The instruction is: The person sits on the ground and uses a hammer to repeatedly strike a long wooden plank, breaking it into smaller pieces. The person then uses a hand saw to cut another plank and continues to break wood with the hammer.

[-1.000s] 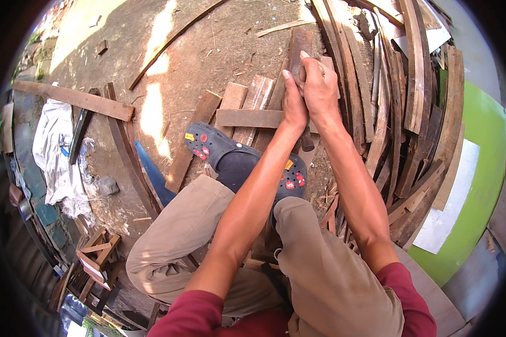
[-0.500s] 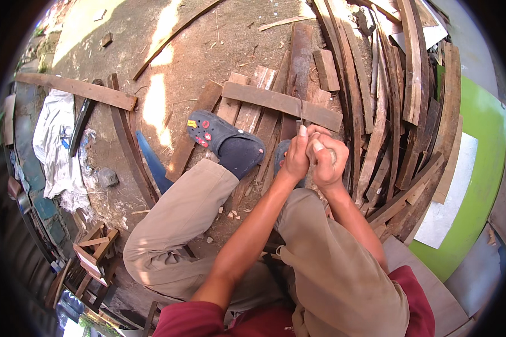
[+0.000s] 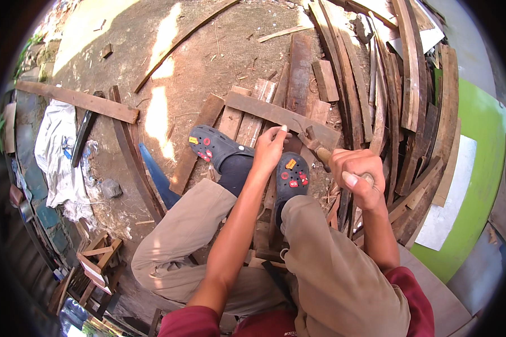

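My right hand is wrapped round the wooden handle of a hammer. The hammer's dark head points up and left, over the right end of a wooden plank. My left hand is at that plank's near edge, thumb up and fingers curled closed; what they pinch, if anything, is hidden. The plank lies across several other boards on the ground. My feet, in dark clogs with coloured charms, are just on the near side of it.
Long timber strips are heaped at the right, beside a green panel with a white sheet. A blue saw blade lies left of my legs. Farther left are a white cloth sack and a small wooden frame.
My hands were together round the hammer over the plank. Now they are apart: the right has drawn the hammer back toward me and right, while the left has moved left to the plank's edge.
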{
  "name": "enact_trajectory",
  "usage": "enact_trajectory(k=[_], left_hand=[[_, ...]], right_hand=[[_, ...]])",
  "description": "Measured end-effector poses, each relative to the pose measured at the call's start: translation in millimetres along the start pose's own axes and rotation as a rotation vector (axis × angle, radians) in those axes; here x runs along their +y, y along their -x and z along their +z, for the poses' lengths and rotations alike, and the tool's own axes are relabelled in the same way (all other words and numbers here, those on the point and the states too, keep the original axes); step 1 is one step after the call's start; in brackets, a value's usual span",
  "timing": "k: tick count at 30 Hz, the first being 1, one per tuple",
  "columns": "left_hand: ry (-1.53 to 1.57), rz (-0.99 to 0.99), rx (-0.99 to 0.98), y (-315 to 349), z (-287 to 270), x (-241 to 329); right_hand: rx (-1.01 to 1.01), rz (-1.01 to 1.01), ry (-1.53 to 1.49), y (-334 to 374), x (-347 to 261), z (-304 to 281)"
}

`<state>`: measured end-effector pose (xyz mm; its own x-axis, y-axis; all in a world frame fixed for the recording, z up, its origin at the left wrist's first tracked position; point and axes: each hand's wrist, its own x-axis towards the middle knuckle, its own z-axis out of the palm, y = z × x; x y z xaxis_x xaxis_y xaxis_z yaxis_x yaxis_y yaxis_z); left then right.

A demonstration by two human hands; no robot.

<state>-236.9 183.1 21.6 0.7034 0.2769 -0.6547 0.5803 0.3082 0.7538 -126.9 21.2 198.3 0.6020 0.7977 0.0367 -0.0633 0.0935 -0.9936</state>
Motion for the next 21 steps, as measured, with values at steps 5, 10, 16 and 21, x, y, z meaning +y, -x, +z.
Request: enact_trajectory(k=[5, 10, 16, 21], left_hand=[[0.417, -0.289, -0.149, -11.9, 30.5, 32.7], [0.842, -0.252, -0.223, -16.5, 37.4, 20.5], [0.900, 0.238, 0.352, -17.2, -15.9, 76.7], [0.145, 0.452, 0.924, -52.5, -68.6, 68.2]], right_hand=[[-0.041, 0.076, -0.066, -2.5, -14.1, -12.3], [-0.205, 0.141, -0.046, 1.0, -10.9, -32.2], [-0.281, 0.403, 0.151, 6.3, -5.5, -37.5], [-0.237, 0.421, 0.292, 11.3, 0.7, -43.1]])
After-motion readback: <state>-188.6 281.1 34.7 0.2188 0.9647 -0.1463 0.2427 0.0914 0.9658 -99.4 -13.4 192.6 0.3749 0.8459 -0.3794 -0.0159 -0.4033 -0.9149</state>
